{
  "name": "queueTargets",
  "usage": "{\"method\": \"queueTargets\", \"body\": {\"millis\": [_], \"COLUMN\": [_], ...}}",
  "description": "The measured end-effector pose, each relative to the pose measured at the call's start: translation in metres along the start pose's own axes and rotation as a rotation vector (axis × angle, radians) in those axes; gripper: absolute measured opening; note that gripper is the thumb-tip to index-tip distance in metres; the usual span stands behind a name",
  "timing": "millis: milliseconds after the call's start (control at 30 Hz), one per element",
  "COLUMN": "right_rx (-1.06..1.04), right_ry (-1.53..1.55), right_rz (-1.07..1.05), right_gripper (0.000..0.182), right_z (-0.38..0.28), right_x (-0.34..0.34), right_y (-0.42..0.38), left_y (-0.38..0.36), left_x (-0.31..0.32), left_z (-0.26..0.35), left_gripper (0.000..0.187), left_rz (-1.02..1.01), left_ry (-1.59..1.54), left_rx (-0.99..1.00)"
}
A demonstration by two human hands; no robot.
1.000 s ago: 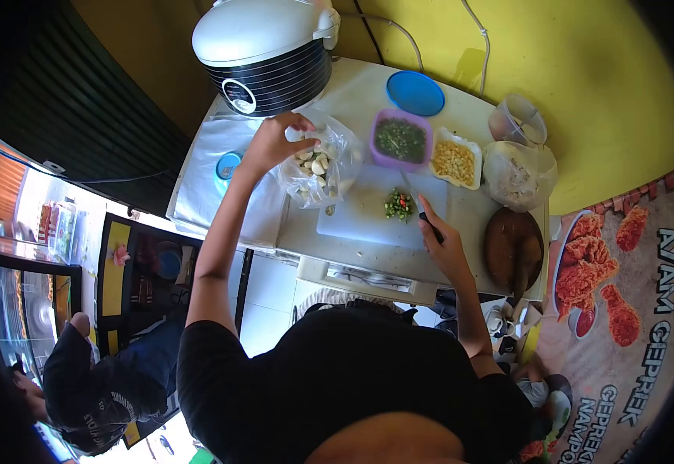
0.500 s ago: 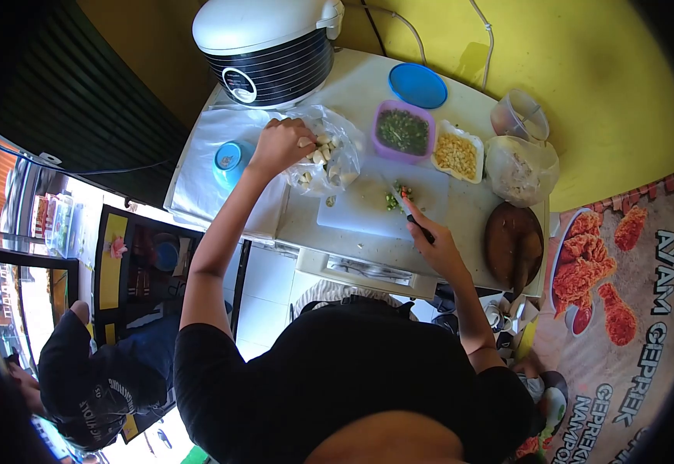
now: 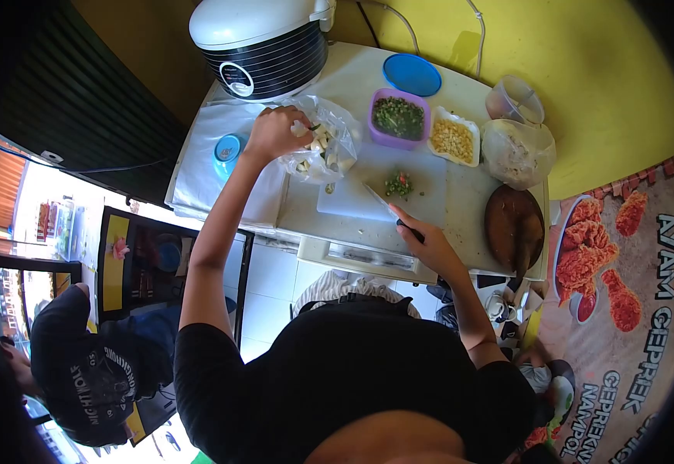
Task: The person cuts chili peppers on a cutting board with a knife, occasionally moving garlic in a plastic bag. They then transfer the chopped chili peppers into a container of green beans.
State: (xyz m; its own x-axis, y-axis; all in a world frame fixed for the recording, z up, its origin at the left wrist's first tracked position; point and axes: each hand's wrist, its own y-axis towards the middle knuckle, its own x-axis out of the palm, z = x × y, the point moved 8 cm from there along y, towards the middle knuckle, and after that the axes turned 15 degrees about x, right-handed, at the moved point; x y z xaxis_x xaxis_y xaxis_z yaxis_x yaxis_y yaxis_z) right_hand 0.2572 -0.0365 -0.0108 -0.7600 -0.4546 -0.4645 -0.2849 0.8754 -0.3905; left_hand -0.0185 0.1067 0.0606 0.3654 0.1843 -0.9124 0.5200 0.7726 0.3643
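Note:
My right hand (image 3: 423, 238) grips a knife (image 3: 406, 225) by its black handle, the blade pointing up and left over the white cutting board (image 3: 352, 197). Just right of the blade tip lies a small heap of chopped green and red chili (image 3: 399, 184). At the left, my left hand (image 3: 277, 135) is over a clear plastic bag (image 3: 341, 143) of peeled garlic cloves (image 3: 320, 145). Its fingers are pinched, and a small dark green piece, perhaps a green chili, shows at the fingertips.
Behind the board stand a purple tub (image 3: 422, 133) of chopped greens and a white tray (image 3: 474, 155) of chopped pale bits. A blue lid (image 3: 413, 74), tied bag (image 3: 519, 155), stone mortar (image 3: 503, 224), blue cup (image 3: 229, 147) and rice cooker (image 3: 263, 54) surround them. Another person (image 3: 97, 363) is at left.
The knife has moved left, off the chopped heap. My left hand has shifted slightly, and a green piece now shows at its fingertips. The view has tilted a little.

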Motion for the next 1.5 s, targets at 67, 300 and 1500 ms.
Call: {"method": "queueTargets", "body": {"millis": [67, 300, 1500], "right_rx": [0.019, 0.006, 0.024], "right_ry": [0.023, 0.030, -0.021], "right_rz": [-0.010, 0.092, 0.236], "right_gripper": [0.047, 0.046, 0.051], "right_z": [0.002, 0.008, 0.008], "right_x": [0.000, -0.014, -0.004], "right_y": [-0.001, -0.003, -0.017], "left_y": [-0.001, -0.009, -0.037], "left_x": [-0.006, -0.009, 0.069], "left_z": [0.000, -0.009, 0.134], "left_gripper": [0.020, 0.018, 0.016], "left_rz": [0.042, 0.065, 0.217], "left_ry": [-0.050, -0.146, -0.388], "left_rx": [-0.025, -0.057, -0.136]}}
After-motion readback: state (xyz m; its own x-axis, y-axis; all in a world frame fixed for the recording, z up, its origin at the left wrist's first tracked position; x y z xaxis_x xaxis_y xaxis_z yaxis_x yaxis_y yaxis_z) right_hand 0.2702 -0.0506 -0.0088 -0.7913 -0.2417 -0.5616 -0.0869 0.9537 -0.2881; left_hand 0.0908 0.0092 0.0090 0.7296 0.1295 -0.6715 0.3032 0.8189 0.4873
